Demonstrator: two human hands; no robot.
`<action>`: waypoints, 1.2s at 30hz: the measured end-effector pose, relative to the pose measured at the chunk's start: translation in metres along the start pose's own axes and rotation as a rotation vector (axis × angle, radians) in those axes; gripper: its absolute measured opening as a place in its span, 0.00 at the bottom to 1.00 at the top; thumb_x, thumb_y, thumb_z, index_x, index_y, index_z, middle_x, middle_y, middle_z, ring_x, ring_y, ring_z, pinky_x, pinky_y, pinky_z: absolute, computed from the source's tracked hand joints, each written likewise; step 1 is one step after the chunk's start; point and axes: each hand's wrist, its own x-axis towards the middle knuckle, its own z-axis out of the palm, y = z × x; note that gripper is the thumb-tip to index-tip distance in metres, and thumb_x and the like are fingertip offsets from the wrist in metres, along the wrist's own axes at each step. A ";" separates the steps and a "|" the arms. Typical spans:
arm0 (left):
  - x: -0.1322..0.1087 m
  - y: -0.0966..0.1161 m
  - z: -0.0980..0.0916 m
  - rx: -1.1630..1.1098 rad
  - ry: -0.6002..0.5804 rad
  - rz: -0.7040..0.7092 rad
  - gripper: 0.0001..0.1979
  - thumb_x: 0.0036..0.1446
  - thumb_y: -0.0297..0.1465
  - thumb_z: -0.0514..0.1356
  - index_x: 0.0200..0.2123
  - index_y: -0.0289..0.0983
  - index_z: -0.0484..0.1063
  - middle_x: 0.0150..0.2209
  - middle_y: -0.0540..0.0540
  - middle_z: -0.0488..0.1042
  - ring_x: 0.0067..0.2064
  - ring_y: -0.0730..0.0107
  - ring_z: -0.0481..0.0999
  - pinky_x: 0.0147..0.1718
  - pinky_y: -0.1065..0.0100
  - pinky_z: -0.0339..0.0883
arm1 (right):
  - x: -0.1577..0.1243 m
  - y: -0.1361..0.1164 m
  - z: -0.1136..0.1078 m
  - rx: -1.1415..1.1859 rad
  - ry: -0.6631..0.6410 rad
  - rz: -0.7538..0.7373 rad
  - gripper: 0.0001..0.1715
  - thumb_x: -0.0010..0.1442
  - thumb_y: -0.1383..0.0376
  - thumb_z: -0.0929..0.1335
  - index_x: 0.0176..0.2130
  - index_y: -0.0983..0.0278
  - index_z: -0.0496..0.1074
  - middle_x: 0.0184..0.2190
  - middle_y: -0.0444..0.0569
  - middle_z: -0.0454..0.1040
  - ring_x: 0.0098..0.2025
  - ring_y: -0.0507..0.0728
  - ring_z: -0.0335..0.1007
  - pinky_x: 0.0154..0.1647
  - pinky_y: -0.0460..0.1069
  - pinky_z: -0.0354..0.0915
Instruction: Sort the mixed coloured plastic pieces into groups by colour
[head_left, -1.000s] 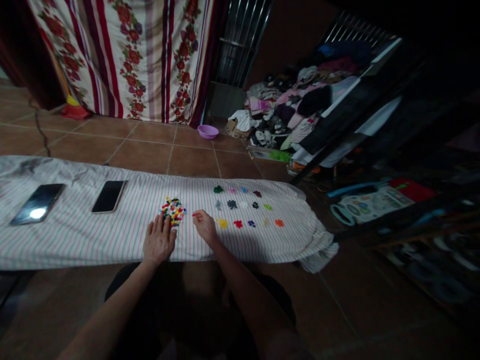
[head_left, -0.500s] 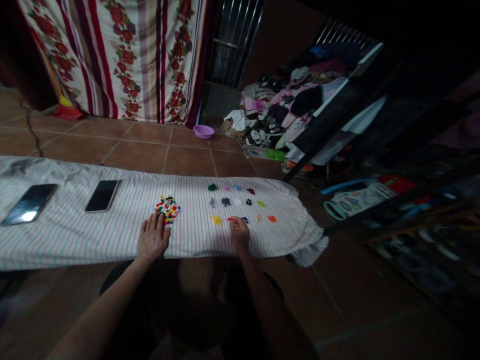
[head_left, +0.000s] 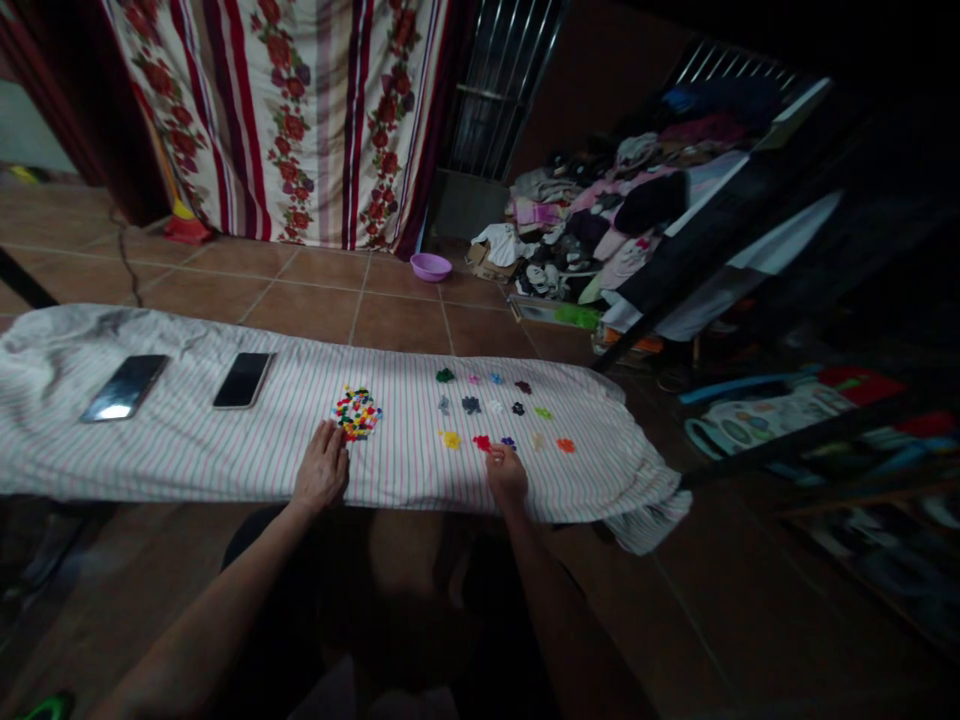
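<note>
On the striped, cloth-covered desk [head_left: 409, 475], the left hand [head_left: 322, 468] rests palm down, fingers extended, at the near left edge of a pile of small multicoloured pieces [head_left: 358, 414]. The right hand [head_left: 507, 476] has its fingers curled together, fingertips at the near side of the red cluster [head_left: 481, 443]; whether they grip a piece cannot be told. The yellow cluster [head_left: 450, 439] lies left of the red cluster, the orange cluster [head_left: 565, 445] off to the hand's right.

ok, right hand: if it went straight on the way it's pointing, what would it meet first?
Likely the red pile, just off the right hand's fingertips; they may already touch, depth is unclear.
</note>
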 end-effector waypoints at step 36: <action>-0.002 0.004 -0.007 0.008 -0.090 -0.025 0.22 0.63 0.30 0.47 0.58 0.31 0.65 0.59 0.32 0.67 0.65 0.50 0.61 0.60 0.46 0.64 | -0.059 -0.173 0.087 0.121 -0.470 -0.504 0.14 0.63 0.68 0.65 0.45 0.58 0.77 0.41 0.48 0.74 0.41 0.53 0.71 0.45 0.46 0.65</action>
